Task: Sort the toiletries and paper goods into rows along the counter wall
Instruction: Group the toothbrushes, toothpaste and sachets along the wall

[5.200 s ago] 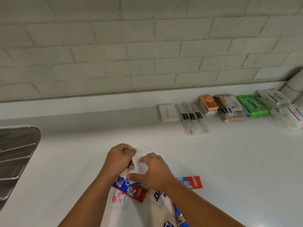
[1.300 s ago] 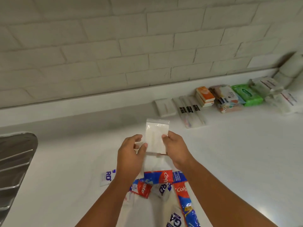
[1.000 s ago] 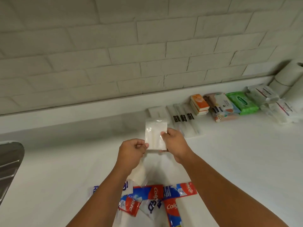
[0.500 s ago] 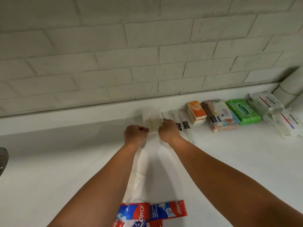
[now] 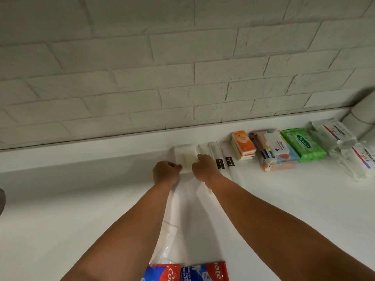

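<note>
Here, my left hand (image 5: pixel 166 173) and right hand (image 5: pixel 204 169) each pinch one clear packet (image 5: pixel 186 157) at the counter (image 5: pixel 81 199) back, beside toothbrushes (image 5: pixel 217 153).

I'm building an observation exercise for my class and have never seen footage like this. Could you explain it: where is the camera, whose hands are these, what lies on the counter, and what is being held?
There is no machine: a person works bare-handed. The only camera is worn on the head, looking forward and down, so both arms enter from the bottom edge. The left hand and right hand each pinch one side of a small clear packet, low against the foot of the brick wall. To its right, along the wall, lie long wrapped packs with black labels, an orange tissue pack, pastel wipes packs, a green wipes pack and white tissue packs. Nearer the person, on the white counter, lie a clear plastic bag and red-and-blue toothpaste sachets.
</note>
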Tool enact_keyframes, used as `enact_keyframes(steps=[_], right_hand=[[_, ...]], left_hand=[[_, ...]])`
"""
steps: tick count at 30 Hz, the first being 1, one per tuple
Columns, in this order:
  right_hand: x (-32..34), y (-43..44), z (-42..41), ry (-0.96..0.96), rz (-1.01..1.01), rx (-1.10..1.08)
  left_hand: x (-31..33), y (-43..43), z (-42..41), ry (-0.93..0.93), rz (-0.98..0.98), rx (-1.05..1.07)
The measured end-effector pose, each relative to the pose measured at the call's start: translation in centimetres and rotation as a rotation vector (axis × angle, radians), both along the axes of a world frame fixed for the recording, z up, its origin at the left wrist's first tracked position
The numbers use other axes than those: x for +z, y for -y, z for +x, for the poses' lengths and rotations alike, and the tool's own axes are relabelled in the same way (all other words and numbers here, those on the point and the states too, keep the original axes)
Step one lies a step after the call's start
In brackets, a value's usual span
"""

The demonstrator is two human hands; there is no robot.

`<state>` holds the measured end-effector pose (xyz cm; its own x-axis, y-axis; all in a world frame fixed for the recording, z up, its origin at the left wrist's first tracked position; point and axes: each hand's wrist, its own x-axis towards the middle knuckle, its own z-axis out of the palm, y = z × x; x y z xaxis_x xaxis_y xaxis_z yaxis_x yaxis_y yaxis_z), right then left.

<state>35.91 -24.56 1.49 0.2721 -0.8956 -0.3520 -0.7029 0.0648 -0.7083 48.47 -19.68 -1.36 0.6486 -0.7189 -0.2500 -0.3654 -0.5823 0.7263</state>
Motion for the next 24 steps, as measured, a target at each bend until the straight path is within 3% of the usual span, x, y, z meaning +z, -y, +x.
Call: enact_keyframes(steps=[10,17,24], right_hand=[[0.3,-0.3,-0.5,0.032,0.021,0.03],[2.1,-4.4,-1.1,0.02,-0.216,0.134],[2.8,-12.0,-0.8,0.118,-0.265,0.204]], left_hand=[[0.3,-0.9,0.3,0.041,0.002,-0.051],[3.9,-6.0,0.6,0.187,-0.144,-0.188],[4.0,-14.0,2.3,0.201,-0.219,-0.268]])
